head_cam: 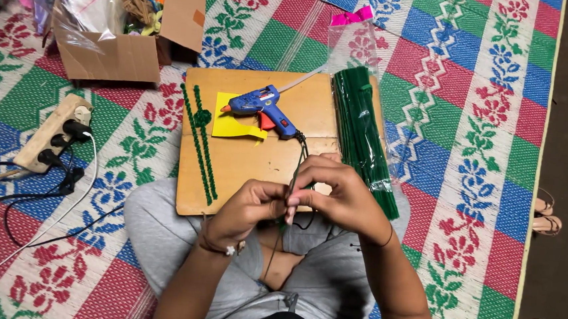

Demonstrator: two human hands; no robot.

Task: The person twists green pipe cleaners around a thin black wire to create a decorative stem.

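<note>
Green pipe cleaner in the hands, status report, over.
Left hand and right hand both pinching thin green pipe cleaner. Blue glue gun lying on wooden board beyond. Nothing obstructing.

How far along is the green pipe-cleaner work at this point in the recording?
Done, by the look of it: two twisted green strands lie on the wooden board. In hand: the left hand and right hand pinch a thin green stem between them. Left: a full bundle of green pipe cleaners lies unused, and the blue glue gun rests untouched on yellow paper.
</note>
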